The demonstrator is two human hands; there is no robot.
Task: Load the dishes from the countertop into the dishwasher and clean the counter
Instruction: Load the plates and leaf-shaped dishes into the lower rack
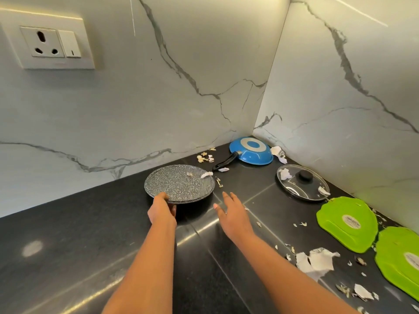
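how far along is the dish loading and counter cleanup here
Barely started, as far as this view shows; no dishwasher is in sight. In hand: the left hand grips the near rim of the speckled plate, while the right hand hovers open beside it. Left: the blue pan, glass lid and two green boards sit on the counter, with paper scraps and peels scattered about.

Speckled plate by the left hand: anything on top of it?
Two small scraps lie on the speckled plate near its far rim. The left hand grips its near edge, covering that part.
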